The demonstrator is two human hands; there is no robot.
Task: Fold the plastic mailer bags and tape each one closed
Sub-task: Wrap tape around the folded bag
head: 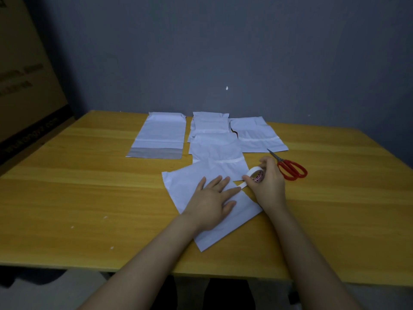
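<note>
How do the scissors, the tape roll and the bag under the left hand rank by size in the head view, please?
1. bag
2. scissors
3. tape roll
They lie close together, so nearness barely matters.

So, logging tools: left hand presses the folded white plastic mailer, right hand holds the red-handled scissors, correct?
No: in the head view the right hand holds a white tape roll; the red-handled scissors lie on the yellow table beside it.

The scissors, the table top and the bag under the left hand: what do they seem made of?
Scissors: the red handles look like smooth plastic or a coating; the grey blades are probably metal. Table top: yellow with long grain streaks, so wood or a wood-look laminate. Bag: thin white plastic film, matte, with soft creases.
</note>
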